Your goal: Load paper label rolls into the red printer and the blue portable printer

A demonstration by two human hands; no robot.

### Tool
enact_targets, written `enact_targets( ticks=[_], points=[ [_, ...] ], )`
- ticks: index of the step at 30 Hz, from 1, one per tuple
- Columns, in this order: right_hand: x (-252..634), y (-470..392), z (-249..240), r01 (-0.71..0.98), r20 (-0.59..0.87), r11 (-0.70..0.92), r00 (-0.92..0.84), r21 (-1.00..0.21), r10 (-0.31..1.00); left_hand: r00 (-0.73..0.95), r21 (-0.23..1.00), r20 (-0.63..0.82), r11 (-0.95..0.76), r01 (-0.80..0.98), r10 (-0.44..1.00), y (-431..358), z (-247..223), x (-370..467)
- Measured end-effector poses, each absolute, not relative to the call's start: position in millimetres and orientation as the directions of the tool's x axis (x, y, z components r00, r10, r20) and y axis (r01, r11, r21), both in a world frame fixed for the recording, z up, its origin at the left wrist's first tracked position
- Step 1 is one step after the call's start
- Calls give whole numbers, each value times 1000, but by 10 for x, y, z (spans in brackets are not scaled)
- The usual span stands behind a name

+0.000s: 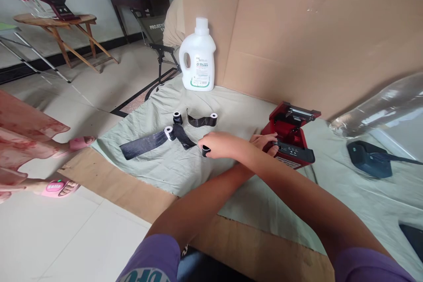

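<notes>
My arms cross, the right one over the left. My right hand (220, 144) is closed around a small black roll (205, 151), whose dark end shows at the fingers. My left hand (263, 142) grips the near left side of a small red printer (290, 141), its lid (300, 112) raised and its inside partly in view. Left of my right hand lie several black rolls with white cores: one standing upright (177, 117), one with a long strip unrolled (145, 144), and one trailing a curled strip (201, 120). Another loose black strip (183, 136) lies among them.
A white detergent bottle (199, 59) stands at the back before a tall cardboard panel (297, 35). To the right are a dark flat device with a cable (369, 159) and clear plastic wrapping (380, 101). Another person's feet in pink slippers (59, 188) are at the left.
</notes>
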State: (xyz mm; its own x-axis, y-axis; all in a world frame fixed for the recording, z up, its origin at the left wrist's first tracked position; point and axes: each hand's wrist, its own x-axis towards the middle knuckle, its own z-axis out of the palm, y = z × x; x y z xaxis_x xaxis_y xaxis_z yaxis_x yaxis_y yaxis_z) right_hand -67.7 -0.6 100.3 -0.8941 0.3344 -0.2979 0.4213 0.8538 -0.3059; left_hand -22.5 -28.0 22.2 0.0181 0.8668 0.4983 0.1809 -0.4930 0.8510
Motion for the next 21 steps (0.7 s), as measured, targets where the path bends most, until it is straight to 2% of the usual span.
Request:
enact_targets(
  ticks=[2,4,5,7,9,11,13,17,19,21],
  points=[
    [-720,-52,1033,478,-350,836,-858,-269,377,15,848,508,-503,168,861,-277,220,-228],
    [-800,-46,1070,506,-375,812,-841,-291,390,15,853,499,-495,164,866,-279,229,-229],
    [-868,-19,1088,504,-354,806,-848,-311,394,17,857,493,-489,162,870,-281,235,-229],
    [-1074,74,1109,466,-219,819,-884,-334,413,21,861,486,-483,160,874,-289,245,-229],
    [-1358,200,1103,414,-27,863,-905,-290,425,27,865,480,-478,155,877,-302,253,-236],
    [-1668,329,1074,387,72,899,-910,-208,408,38,871,467,-467,153,883,-318,266,-248],
    [-1931,442,1028,383,43,909,-918,-167,395,50,877,455,-457,150,889,-332,283,-260],
    [-2107,609,937,373,-53,912,-928,-172,369,39,875,460,-460,152,887,-320,293,-252],
    [-1987,656,926,352,-3,916,-934,-191,358,27,874,458,-456,167,889,-292,265,-230],
    [-1741,656,967,339,114,910,-921,-240,374,17,870,466,-461,174,885,-257,214,-206]
  ],
)
